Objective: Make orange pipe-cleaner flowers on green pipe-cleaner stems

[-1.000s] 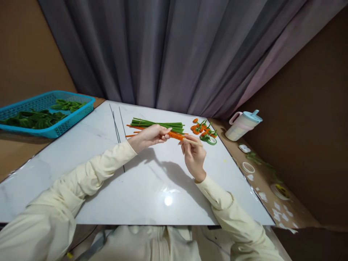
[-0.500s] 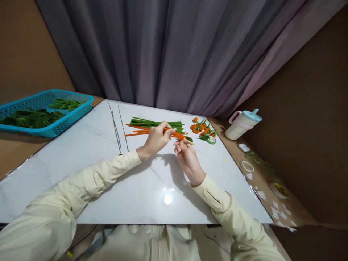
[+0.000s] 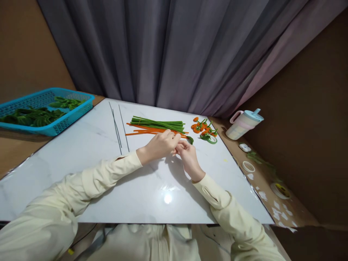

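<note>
My left hand (image 3: 164, 142) and my right hand (image 3: 187, 154) meet over the middle of the white table, fingers pinched together. Half a second ago they held an orange pipe cleaner coiled round a pale stick; now the fingers mostly hide this piece. Just behind my hands lies a bundle of green pipe cleaners (image 3: 157, 124), with loose orange pipe cleaners (image 3: 140, 132) in front of it. A small green pipe cleaner piece (image 3: 190, 140) shows just beyond my right fingers. Finished orange pipe cleaner flowers with green stems (image 3: 199, 127) lie to the right, beside a roll of green tape (image 3: 212, 140).
Thin dark wires (image 3: 116, 127) lie left on the white table (image 3: 108, 203). A blue basket (image 3: 56, 127) of green leaf-shaped pieces stands at far left. Along the right are a cup with a straw (image 3: 243, 125), a white case (image 3: 245, 147), tape rolls (image 3: 248, 166) and paper scraps (image 3: 282, 214).
My left hand has moved slightly right and down, closing against my right hand. The orange coil and the pale stick, visible before, are now covered by my fingers.
</note>
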`<state>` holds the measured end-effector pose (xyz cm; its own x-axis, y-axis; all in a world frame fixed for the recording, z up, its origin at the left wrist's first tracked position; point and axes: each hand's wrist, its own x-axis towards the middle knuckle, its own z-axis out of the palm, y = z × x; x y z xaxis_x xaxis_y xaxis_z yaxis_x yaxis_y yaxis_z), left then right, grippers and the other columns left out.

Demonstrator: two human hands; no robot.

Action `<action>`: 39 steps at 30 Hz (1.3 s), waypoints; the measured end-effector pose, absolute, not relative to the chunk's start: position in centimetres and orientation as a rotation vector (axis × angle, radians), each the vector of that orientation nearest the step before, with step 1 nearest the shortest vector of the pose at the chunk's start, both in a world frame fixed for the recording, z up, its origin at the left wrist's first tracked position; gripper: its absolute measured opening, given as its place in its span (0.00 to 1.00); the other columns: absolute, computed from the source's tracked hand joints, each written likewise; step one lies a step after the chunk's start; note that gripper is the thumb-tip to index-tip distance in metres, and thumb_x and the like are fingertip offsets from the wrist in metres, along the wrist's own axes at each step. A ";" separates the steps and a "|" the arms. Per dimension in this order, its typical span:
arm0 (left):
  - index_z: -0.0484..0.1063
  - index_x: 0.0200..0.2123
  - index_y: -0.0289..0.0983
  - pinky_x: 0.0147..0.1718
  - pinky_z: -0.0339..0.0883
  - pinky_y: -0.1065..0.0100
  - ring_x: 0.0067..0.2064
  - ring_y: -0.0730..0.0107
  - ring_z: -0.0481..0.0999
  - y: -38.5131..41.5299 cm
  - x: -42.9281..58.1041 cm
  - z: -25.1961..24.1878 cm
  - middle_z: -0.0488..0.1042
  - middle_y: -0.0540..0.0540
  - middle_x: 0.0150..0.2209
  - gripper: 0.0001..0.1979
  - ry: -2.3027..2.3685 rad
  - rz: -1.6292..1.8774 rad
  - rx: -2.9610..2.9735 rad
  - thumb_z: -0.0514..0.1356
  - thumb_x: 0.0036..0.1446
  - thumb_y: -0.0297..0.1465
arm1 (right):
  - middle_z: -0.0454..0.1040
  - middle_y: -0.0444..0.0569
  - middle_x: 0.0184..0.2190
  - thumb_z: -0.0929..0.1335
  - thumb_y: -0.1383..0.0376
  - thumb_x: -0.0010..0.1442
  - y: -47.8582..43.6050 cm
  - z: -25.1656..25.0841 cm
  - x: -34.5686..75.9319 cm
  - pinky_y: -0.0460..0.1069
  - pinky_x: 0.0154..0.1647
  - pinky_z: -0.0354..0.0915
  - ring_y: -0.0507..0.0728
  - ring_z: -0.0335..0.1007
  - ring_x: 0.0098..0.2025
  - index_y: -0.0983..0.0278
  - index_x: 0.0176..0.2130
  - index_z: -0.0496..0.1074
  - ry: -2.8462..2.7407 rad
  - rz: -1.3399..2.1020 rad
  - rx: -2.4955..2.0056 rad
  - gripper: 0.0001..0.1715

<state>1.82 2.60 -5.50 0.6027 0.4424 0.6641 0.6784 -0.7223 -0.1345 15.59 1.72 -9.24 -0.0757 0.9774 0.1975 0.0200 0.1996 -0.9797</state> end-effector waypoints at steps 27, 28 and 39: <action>0.63 0.18 0.35 0.14 0.50 0.77 0.15 0.82 0.58 5.0 -1.1 -1.8 0.65 0.51 0.16 0.13 -1.639 -1.134 -3.630 0.57 0.52 0.26 | 0.71 0.44 0.23 0.68 0.54 0.56 2.4 -7.3 18.6 0.46 0.27 0.65 0.50 0.66 0.24 0.65 0.28 0.69 -2.022 1.387 -0.688 0.17; 0.63 0.18 0.34 0.14 0.50 0.77 0.15 0.82 0.58 5.1 -1.1 -1.9 0.65 0.51 0.17 0.13 -1.629 -1.171 -3.654 0.57 0.53 0.26 | 0.71 0.44 0.23 0.68 0.53 0.55 2.4 -7.4 18.5 0.47 0.27 0.65 0.50 0.66 0.23 0.65 0.28 0.69 -1.982 1.434 -0.679 0.17; 0.64 0.18 0.34 0.14 0.48 0.78 0.15 0.83 0.56 4.7 -1.1 -1.4 0.64 0.53 0.14 0.13 -1.597 -1.336 -3.654 0.61 0.52 0.29 | 0.74 0.47 0.27 0.71 0.54 0.53 2.3 -8.6 17.8 0.47 0.30 0.66 0.51 0.69 0.26 0.66 0.31 0.71 -1.737 1.737 -0.586 0.17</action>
<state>-1.08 4.66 -1.44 0.6358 0.7679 0.0779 0.2124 -0.2711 0.9388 17.77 2.26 -8.60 -0.7187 0.6870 0.1078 -0.1077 0.0431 -0.9932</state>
